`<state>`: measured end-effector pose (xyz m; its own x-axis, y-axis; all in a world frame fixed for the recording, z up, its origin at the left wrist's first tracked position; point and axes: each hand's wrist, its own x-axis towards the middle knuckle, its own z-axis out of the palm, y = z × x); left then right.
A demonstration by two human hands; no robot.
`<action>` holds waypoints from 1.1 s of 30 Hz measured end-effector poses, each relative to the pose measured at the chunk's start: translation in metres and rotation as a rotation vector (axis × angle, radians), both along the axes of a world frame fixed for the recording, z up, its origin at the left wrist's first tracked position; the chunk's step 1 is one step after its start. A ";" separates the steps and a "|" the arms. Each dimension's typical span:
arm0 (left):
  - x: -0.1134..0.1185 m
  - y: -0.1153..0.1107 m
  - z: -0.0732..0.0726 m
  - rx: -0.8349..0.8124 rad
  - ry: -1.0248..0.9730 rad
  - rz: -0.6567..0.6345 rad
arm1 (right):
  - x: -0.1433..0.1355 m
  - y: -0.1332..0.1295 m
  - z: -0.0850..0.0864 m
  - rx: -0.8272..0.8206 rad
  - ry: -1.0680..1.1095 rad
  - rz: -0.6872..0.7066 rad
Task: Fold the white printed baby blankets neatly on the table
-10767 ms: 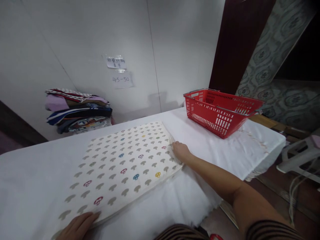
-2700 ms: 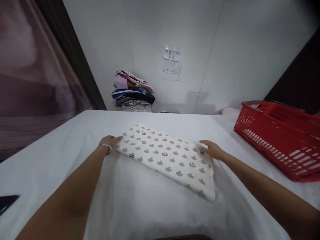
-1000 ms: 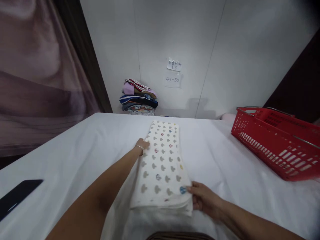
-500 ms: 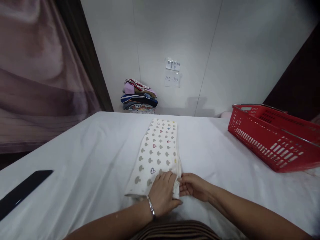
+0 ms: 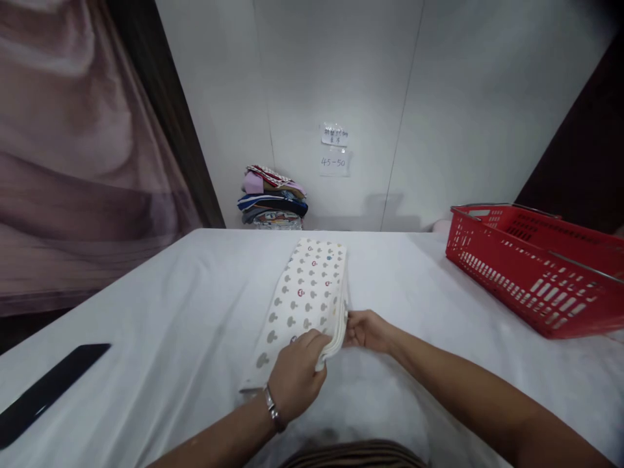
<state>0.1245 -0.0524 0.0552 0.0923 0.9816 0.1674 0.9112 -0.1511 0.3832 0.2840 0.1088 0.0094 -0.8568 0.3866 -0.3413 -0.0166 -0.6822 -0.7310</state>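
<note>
A folded white cloth printed with small mushroom shapes lies lengthwise on the white-covered table. My left hand, with a silver bracelet at the wrist, is closed on the cloth's near right corner, fingers on top and thumb below. That corner is lifted and curls up, showing several layers at the edge. At the cloth's right edge, my right hand has its fingers bent and closed against the layers. Its fingertips are partly hidden behind the cloth.
A red plastic basket with wire handles stands at the right. Against the wall is a stack of folded clothes. A flat black object lies at the left edge. Paper signs hang on the wall; a pink curtain hangs left.
My left hand has gone from lying flat on the cloth to gripping its near right corner, which is now raised and bent leftward. My right hand has moved slightly farther up the edge.
</note>
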 end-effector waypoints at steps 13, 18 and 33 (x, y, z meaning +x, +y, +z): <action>-0.091 -0.055 0.047 -0.064 -0.237 -0.029 | -0.082 0.174 -0.012 0.011 -0.196 -0.635; -0.146 -0.049 0.073 0.001 -0.199 0.028 | -0.074 0.203 0.001 0.056 -0.339 -0.661; -0.258 0.164 0.183 0.460 0.093 0.510 | 0.002 0.285 0.187 0.465 0.068 -1.168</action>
<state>-0.1336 0.1113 0.2382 -0.3273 0.7372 0.5911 0.9377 0.1763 0.2993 0.2858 0.3941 0.1961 0.0660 0.9959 0.0617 -0.4820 0.0860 -0.8719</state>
